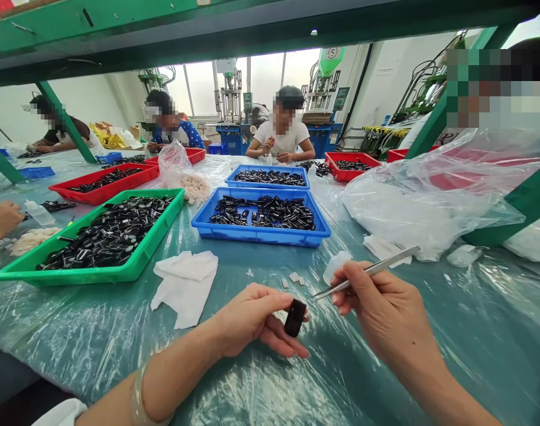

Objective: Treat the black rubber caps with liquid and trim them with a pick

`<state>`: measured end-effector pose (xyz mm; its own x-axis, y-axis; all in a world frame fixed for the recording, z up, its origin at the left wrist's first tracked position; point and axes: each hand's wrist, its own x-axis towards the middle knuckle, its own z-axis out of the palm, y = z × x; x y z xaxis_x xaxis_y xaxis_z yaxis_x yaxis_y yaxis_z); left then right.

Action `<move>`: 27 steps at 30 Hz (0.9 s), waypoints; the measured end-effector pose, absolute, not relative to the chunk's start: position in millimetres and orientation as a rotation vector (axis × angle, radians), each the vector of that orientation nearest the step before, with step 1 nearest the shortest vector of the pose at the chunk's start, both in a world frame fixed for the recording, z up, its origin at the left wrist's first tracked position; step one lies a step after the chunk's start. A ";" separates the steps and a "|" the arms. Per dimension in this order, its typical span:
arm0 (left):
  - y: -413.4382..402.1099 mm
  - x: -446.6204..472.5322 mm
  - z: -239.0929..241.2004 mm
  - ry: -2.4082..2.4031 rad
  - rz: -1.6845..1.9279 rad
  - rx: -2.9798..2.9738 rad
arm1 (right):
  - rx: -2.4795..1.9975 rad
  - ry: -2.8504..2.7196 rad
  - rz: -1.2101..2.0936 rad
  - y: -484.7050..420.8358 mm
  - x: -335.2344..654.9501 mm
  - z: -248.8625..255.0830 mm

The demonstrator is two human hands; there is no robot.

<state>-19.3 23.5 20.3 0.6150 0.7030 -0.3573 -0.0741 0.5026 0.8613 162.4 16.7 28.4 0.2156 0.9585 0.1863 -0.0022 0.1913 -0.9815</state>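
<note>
- Black, glossy, flat rectangular piece: in the head view it stands tilted in the left hand, above the bench with its green top and clear plastic cover. Take it as the clock's centre.
- Left hand, at nine o'clock: its grip is closed on the piece, thumb at the upper edge, other fingers behind and below.
- Right hand, at three o'clock: its grip is closed around slim silver metal tweezers, which slant down toward eight o'clock. Their tips end just beside the piece; whether they hold anything, I cannot tell.
- Small white blocky bits lie on the bench at twelve o'clock, near the piece.
- Crumpled white cloth lies between nine and ten; farther that way stands a green plastic tray heaped with black pieces.
- At eleven is a blue plastic tray of similar pieces, with a second blue tray behind it.
- Large clear plastic bag slumps at two.
- Person in a white shirt sits across the bench at twelve.
</note>
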 end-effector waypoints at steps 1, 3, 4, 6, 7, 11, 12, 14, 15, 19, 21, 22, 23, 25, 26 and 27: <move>23.1 -18.8 20.1 0.785 0.524 0.932 | -1.130 -1.098 0.925 16.8 162.1 26.5; 22.1 -17.7 19.7 0.790 0.503 0.936 | -1.112 -1.076 0.937 16.4 161.0 23.9; 21.5 -17.1 19.6 0.789 0.492 0.941 | -1.113 -1.074 0.941 15.8 160.2 23.3; 20.3 -16.1 19.4 0.788 0.477 0.953 | -1.127 -1.087 0.954 14.4 158.2 23.1; 19.8 -15.8 19.3 0.789 0.471 0.957 | -1.139 -1.098 0.959 13.8 157.1 23.3; 19.2 -15.0 19.1 0.789 0.453 0.967 | -1.187 -1.145 0.986 12.3 153.9 24.4; 19.3 -14.8 19.2 0.786 0.446 0.972 | -1.197 -1.156 1.000 12.2 153.7 24.7; 19.4 -14.6 19.4 0.780 0.435 0.986 | -1.200 -1.170 1.029 12.1 153.8 25.3; 19.2 -14.6 19.7 0.779 0.431 0.993 | -1.199 -1.173 1.039 12.1 153.9 25.7; 17.8 -15.5 20.6 0.784 0.429 1.012 | -1.187 -1.172 1.036 11.2 153.1 26.5; 17.1 -15.6 20.9 0.781 0.426 1.007 | -1.190 -1.180 1.026 10.1 151.9 26.1; 16.9 -15.5 20.8 0.779 0.426 1.003 | -1.191 -1.184 1.023 9.6 151.3 25.7; 16.8 -15.2 20.8 0.778 0.426 0.999 | -1.192 -1.185 1.020 9.1 151.0 25.3; 17.0 -14.6 20.4 0.778 0.423 0.993 | -1.190 -1.167 0.994 8.7 151.3 25.0; 17.1 -14.5 20.1 0.778 0.419 0.993 | -1.183 -1.147 0.968 8.8 152.0 25.2; 17.3 -14.5 19.9 0.777 0.415 0.993 | -1.173 -1.123 0.941 9.1 152.9 25.7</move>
